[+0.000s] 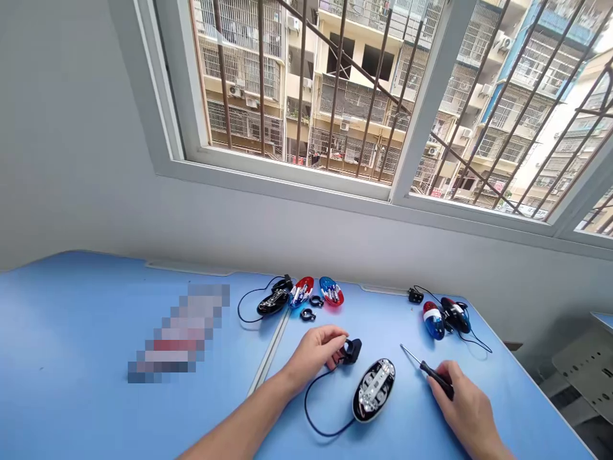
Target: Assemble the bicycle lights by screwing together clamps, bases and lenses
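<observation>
My left hand [318,350] pinches a small black clamp piece [352,351], from which a thin black cable [310,409] loops down to an oval device. That oval device [374,390] lies on the blue table between my hands, its inner side up, showing a silvery circuit part in a black shell. In my right hand [462,402] is a screwdriver [433,375] with a black handle, its metal tip pointing up and left above the table. Fingers of the left hand partly hide the clamp.
Red-and-blue shells [331,291], black rings [308,314] and a black cabled device [274,301] lie near the table's back edge. Further right are a blue-red light [433,321] and a black device [454,314]. A pixelated patch covers something at left.
</observation>
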A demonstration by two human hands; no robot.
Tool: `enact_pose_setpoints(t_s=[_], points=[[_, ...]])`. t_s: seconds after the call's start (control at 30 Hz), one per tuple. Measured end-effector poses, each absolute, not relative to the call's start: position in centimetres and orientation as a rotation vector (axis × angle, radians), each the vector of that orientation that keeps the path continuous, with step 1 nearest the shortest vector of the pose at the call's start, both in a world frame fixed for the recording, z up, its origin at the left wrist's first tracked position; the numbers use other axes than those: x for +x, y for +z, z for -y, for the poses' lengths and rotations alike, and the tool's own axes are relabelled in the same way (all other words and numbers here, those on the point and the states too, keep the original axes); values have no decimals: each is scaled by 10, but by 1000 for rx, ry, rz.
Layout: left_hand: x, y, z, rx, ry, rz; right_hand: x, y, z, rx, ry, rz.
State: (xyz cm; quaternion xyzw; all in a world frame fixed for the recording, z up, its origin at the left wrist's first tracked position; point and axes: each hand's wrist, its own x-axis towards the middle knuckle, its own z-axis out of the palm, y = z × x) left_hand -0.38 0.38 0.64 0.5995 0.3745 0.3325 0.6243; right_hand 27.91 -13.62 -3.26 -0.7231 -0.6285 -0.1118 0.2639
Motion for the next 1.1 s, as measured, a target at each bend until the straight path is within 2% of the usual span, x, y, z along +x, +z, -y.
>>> enact_pose_setpoints(t_s=[0.2, 0.47, 0.53, 0.67, 0.8, 1.1], points=[[-5, 9, -3, 1394, 741, -846, 276, -32, 140, -1879, -472, 1855], [-4, 7, -5, 1383, 740, -847, 265, -1, 132, -1881, -425, 1971], [-4, 6, -5, 1378, 740, -845, 252, 18, 123, -1797, -339, 2049], [-5, 5, -5, 1383, 739, -834, 219, 52, 103, -1549, 40, 2426], [-4, 4, -5, 1392, 745, -834, 199, 62, 89, -1495, 345, 2654], [-5, 7, -5, 1337, 733, -869, 198, 47, 85, -1572, 485, 2511]])
